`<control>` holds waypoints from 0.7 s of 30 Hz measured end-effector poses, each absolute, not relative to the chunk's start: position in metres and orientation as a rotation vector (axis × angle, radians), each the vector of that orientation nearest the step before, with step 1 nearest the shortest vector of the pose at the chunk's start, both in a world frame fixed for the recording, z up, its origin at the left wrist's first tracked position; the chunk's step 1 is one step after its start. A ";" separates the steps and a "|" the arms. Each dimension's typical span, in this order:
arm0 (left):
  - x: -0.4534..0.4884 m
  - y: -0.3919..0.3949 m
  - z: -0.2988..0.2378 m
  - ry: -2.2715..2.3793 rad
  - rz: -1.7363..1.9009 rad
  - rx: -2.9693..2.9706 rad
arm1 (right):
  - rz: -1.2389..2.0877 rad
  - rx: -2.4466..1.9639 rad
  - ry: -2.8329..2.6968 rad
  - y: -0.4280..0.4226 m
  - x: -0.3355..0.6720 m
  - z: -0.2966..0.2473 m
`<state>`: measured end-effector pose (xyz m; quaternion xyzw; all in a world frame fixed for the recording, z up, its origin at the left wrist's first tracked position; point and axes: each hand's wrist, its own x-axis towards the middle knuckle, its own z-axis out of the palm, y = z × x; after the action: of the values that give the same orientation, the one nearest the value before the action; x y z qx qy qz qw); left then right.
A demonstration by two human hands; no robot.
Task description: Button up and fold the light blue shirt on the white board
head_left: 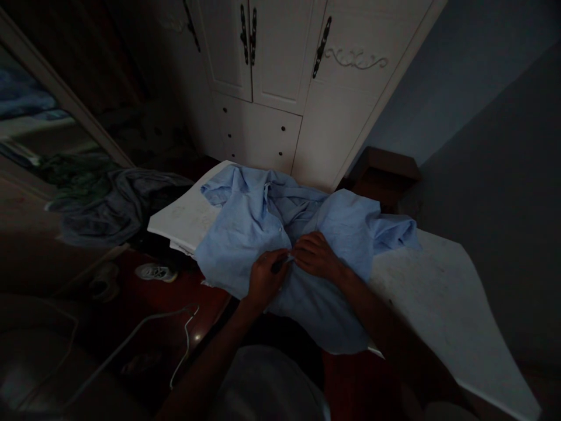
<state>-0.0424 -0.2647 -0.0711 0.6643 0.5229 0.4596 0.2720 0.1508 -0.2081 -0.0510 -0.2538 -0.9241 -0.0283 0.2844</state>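
Note:
A light blue short-sleeved shirt lies front up across a white ironing board, its collar end away from me and its hem hanging over the near edge. The upper front is parted, and a small button shows on the left front edge. Both hands meet at the middle of the front opening. My left hand pinches the cloth edge there, and my right hand grips the other edge, fingertips nearly touching the left ones. Whatever lies between the fingertips is hidden.
Beyond the board stands a white wardrobe with dark handles. Grey and green clothes are heaped at the left. A shoe and a white hanger-like wire are at lower left. A brown box-like cabinet stands back right.

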 end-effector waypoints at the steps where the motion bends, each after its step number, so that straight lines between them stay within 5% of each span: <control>1: -0.041 -0.265 -0.071 1.409 1.253 1.747 | -0.041 -0.697 -2.471 -0.209 0.150 -0.051; 21: -0.035 -0.260 -0.057 1.356 1.211 1.536 | 0.455 -0.796 -2.338 -0.209 0.146 -0.051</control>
<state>-0.0355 -0.2598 -0.0565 0.5992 0.5289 0.4724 0.3716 0.1459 -0.2089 -0.0508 -0.3013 -0.8851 0.1722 0.3100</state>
